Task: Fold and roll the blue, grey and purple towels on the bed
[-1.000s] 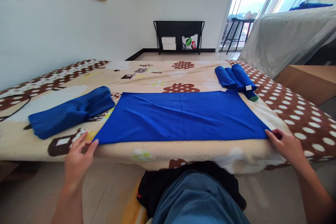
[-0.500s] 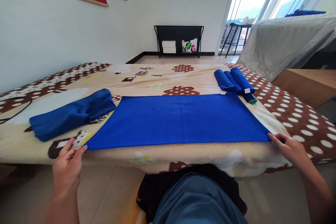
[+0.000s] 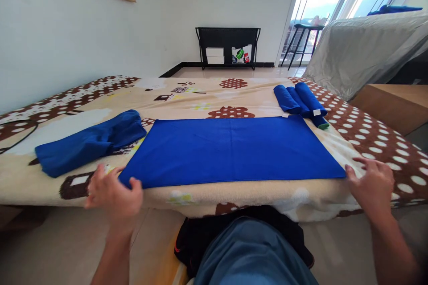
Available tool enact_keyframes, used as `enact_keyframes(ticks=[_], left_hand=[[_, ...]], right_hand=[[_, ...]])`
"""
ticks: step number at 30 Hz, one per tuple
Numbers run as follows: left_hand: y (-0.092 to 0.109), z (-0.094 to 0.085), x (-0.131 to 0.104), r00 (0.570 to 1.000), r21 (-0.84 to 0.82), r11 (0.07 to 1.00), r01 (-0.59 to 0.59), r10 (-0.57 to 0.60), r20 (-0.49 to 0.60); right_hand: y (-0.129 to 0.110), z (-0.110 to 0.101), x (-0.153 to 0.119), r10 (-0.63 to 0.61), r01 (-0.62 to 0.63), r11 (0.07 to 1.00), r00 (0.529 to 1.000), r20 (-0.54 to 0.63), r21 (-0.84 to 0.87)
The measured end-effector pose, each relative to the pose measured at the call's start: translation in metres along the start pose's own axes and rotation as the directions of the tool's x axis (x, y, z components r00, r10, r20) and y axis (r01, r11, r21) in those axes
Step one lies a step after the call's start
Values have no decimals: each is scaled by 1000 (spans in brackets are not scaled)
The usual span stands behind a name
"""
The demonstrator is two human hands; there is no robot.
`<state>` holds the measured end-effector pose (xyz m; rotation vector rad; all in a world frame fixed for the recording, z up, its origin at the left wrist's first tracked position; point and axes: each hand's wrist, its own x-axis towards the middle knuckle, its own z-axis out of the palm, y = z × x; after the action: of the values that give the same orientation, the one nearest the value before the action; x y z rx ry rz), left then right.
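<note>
A blue towel [image 3: 230, 151] lies spread flat across the near part of the bed, a crease running down its middle. My left hand [image 3: 115, 193], a little blurred, hovers over its near left corner with thumb and fingers apart. Beside the near right corner is my right hand [image 3: 371, 182], its fingers spread and nothing held. Left of the towel rests a folded, rumpled blue cloth [image 3: 90, 142]. Several rolled blue towels [image 3: 302, 100] are grouped beyond the far right corner; one has a white tag and another a green end.
A patterned blanket [image 3: 187, 102] covers the bed. A dark cable [image 3: 33, 131] lies at the left edge. Past the bed stand a black rack [image 3: 228, 38] and a stool [image 3: 302, 40]. At right are a plastic-covered piece [image 3: 361, 49] and a cardboard box [image 3: 384, 102].
Both hands have let go of the towel's near corners. The left hand moved right, over the corner, and opened; the right hand's fingers spread. The towel stays flat.
</note>
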<state>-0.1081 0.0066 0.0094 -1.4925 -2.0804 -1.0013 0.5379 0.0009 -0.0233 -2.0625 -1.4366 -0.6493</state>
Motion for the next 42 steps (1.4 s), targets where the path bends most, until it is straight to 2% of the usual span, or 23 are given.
enact_keyframes(ticks=[1, 3, 5, 7, 8, 11, 14, 18, 20, 21, 22, 24, 25, 27, 28, 30, 32, 34, 36, 38, 40, 41, 42], left_hand=[[24, 4, 2, 994, -58, 993, -102, 105, 43], [77, 17, 7, 950, -156, 959, -237, 262, 169], [130, 34, 8, 829, -272, 885, -377, 454, 326], [173, 53, 5, 699, -364, 813, -455, 579, 420], [190, 62, 1, 655, -392, 791, -469, 610, 446], [217, 79, -16, 580, -427, 776, -464, 631, 515], [220, 82, -31, 542, -409, 778, -476, 626, 560], [203, 79, -29, 552, -386, 791, -475, 610, 569], [178, 76, -16, 556, -365, 825, -431, 562, 613], [159, 74, -7, 567, -331, 854, -402, 516, 642], [136, 72, 2, 606, -262, 896, -358, 437, 665], [81, 64, 17, 745, -63, 965, -256, 239, 623], [52, 58, 22, 778, 6, 976, -217, 169, 605], [0, 44, 23, 816, 97, 982, -161, 78, 572], [-21, 36, 21, 829, 124, 981, -147, 54, 556], [-45, 22, 13, 853, 172, 978, -114, 7, 521], [-44, 12, 8, 883, 201, 975, -95, -11, 470], [-17, 11, 10, 897, 158, 978, -133, 51, 438], [31, 21, 24, 858, 7, 969, -245, 214, 468], [91, 46, 44, 748, -189, 914, -359, 403, 528], [153, 81, 63, 575, -379, 825, -420, 565, 592], [181, 100, 70, 514, -410, 810, -420, 584, 628], [204, 119, 74, 499, -410, 812, -415, 580, 644]], right_hand=[[-24, -3, 3, -24, 26, 998, 999, -42, 51], [-84, -9, 7, -133, 129, 962, 991, 2, 241], [-150, -11, 8, -300, 240, 894, 948, 107, 379], [-210, -9, 3, -464, 337, 833, 858, 220, 439], [-235, -7, 0, -516, 363, 810, 815, 265, 461], [-280, 2, -12, -588, 383, 775, 729, 350, 503], [-291, 12, -21, -612, 372, 757, 693, 382, 537], [-274, 18, -22, -621, 372, 742, 695, 363, 558], [-250, 19, -17, -600, 368, 763, 708, 372, 531], [-232, 20, -14, -575, 359, 786, 723, 383, 503], [-210, 21, -12, -538, 344, 816, 745, 394, 464], [-158, 23, -8, -431, 293, 886, 809, 401, 359], [-129, 25, -8, -366, 259, 919, 841, 398, 297], [-77, 27, -10, -248, 194, 965, 891, 380, 176], [-56, 27, -11, -219, 180, 974, 902, 373, 138], [-32, 28, -13, -204, 183, 979, 909, 364, 93], [-37, 27, -9, -220, 205, 975, 912, 347, 82], [-69, 26, 2, -271, 242, 962, 903, 332, 127], [-123, 24, 19, -386, 316, 917, 858, 339, 246], [-189, 26, 36, -555, 424, 820, 754, 351, 383], [-252, 34, 51, -715, 510, 689, 597, 364, 516], [-279, 40, 56, -742, 525, 660, 566, 358, 538], [-300, 48, 61, -746, 527, 655, 563, 355, 541]])
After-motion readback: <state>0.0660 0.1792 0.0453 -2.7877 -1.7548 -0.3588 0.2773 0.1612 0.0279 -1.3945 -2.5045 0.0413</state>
